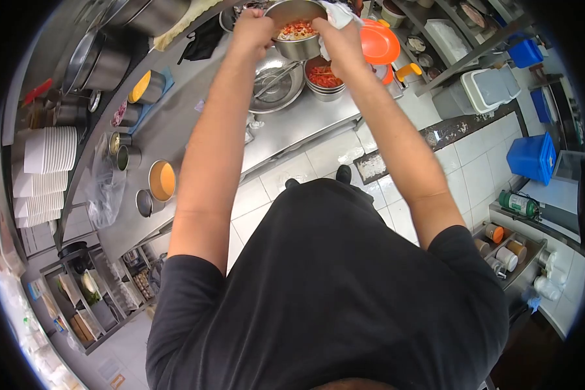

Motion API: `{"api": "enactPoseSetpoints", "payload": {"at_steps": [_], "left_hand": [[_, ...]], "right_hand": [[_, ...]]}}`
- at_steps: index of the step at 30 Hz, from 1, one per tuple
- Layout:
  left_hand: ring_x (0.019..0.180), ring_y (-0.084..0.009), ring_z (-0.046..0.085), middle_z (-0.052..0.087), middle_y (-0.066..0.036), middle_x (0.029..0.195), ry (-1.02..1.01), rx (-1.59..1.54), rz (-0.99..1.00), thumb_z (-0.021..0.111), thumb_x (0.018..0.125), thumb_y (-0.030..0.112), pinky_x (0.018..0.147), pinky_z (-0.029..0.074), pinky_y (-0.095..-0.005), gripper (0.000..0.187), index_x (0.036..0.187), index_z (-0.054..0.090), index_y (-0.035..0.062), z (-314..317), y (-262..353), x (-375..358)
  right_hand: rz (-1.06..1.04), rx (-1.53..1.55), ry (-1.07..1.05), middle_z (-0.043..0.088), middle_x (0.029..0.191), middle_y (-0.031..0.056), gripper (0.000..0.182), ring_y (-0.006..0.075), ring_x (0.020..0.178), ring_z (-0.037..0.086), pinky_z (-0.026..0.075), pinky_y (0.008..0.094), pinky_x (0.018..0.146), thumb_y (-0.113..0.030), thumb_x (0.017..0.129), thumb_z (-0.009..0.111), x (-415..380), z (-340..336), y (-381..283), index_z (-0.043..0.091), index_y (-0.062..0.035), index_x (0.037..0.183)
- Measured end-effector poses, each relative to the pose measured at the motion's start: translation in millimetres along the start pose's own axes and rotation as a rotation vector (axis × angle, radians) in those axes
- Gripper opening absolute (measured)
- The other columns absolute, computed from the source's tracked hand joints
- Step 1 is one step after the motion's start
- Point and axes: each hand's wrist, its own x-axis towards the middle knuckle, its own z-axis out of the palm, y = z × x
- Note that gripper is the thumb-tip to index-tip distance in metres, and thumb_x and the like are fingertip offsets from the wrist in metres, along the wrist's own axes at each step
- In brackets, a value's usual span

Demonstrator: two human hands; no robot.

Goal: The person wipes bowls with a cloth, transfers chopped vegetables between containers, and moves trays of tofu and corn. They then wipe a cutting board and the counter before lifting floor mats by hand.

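Both my arms reach forward over the steel counter. My left hand is closed on the left rim of a metal pot, which holds chopped red and pale food. On the pot's right side, my right hand grips it, with a white cloth at that hand. Below the pot lies a wide steel bowl with a long metal utensil across it. Close under my right hand stands another metal pot with red chopped food in it.
An orange plate lies right of the pots. The steel counter bears a pot of orange liquid and several small containers. White dishes are stacked at left. A blue bin and a grey container stand at right.
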Motion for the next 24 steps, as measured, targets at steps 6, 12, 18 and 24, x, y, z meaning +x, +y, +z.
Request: {"api": "enactPoseSetpoints", "payload": {"at_steps": [6,12,18,24], "left_hand": [[0.073,-0.0135,0.057,0.062,-0.002,0.086,-0.221,0.195,-0.057,0.065,0.084,0.008,0.059,0.048,-0.0281,0.018,0.100,0.057,0.0114,-9,35,-51],[0.063,-0.0143,0.056,0.059,-0.002,0.077,-0.354,0.072,-0.031,0.066,0.083,-0.002,0.054,0.046,-0.0316,0.014,0.089,0.061,0.0108,-12,34,-13],[0.069,-0.0195,0.061,0.062,-0.007,0.078,-0.134,-0.213,-0.021,0.063,0.080,-0.005,0.062,0.054,-0.0332,0.016,0.091,0.063,0.0068,-16,-10,2],[0.056,-0.0168,0.045,0.050,-0.007,0.070,0.010,-0.320,-0.187,0.057,0.073,-0.013,0.043,0.032,-0.0301,0.025,0.077,0.045,0.0090,-4,-8,-27]], "right_hand": [[0.262,-0.004,-0.324,0.068,0.104,0.0043,0.034,0.0167,0.093,0.066,0.055,0.0385,0.070,-0.024,0.084,0.069,27,-36,-7,0.066,-0.0075,0.114],[0.180,0.107,-0.553,0.069,0.117,0.0089,0.046,0.0157,0.094,0.066,0.052,0.0278,0.080,-0.026,0.094,0.069,42,-30,-38,0.059,-0.0016,0.132],[-0.090,-0.013,-0.093,0.064,0.125,0.0176,0.045,0.0258,0.119,0.059,0.045,0.0393,0.101,-0.037,0.105,0.053,-17,-9,-42,0.060,-0.0006,0.131],[-0.972,-0.506,0.305,0.064,0.109,0.0138,0.023,0.0311,0.094,0.062,0.051,0.0422,0.079,-0.022,0.092,0.068,-29,-2,48,0.065,-0.0037,0.105]]}}
